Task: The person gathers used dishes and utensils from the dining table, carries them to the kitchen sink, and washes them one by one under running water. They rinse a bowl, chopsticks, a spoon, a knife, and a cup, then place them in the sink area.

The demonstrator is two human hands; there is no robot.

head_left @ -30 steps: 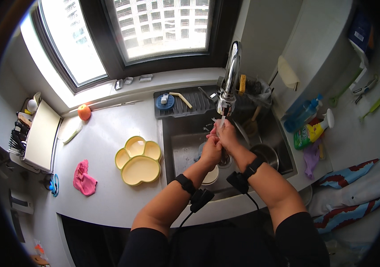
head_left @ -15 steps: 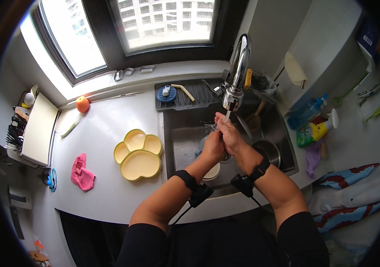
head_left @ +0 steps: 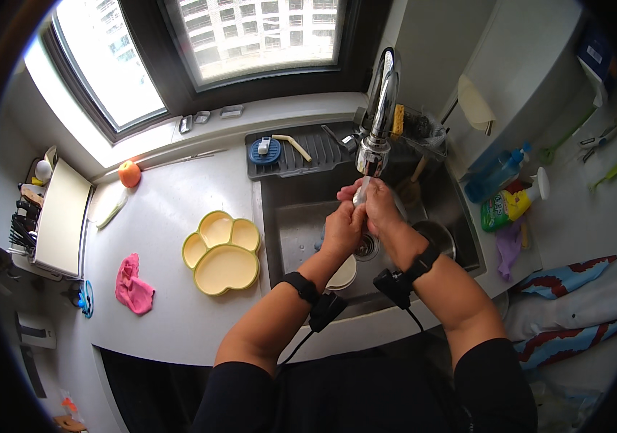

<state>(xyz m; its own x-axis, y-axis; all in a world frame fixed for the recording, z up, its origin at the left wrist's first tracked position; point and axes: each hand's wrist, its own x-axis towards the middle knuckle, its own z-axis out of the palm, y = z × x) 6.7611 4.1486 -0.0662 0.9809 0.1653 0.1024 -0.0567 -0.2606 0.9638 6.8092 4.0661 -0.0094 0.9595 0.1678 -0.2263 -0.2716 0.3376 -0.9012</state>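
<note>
My left hand (head_left: 344,226) and my right hand (head_left: 383,207) are pressed together over the sink (head_left: 288,216), right beneath the spout of the chrome faucet (head_left: 374,154). Water runs from it onto my fingers. Both hands look closed, with the fingers curled against each other. A whitish patch shows between them, but whether it is water or a small object I cannot make out. Below my left wrist sits a pale round bowl (head_left: 343,274) in the sink. A bit of something blue (head_left: 318,245) peeks out beside my left hand. The drain (head_left: 367,247) shows between my wrists.
Left of the sink lie a paw-shaped yellow divided plate (head_left: 226,270), a pink cloth (head_left: 133,286) and an orange fruit (head_left: 129,174). A metal pot (head_left: 435,238) stands at the sink's right. Spray bottles (head_left: 505,206) line the right side. A dark drying tray (head_left: 312,153) lies behind.
My hands have stayed together under the faucet and shifted slightly, baring the drain and more of the bowl. Less of the blue thing shows. The whole view has moved a little.
</note>
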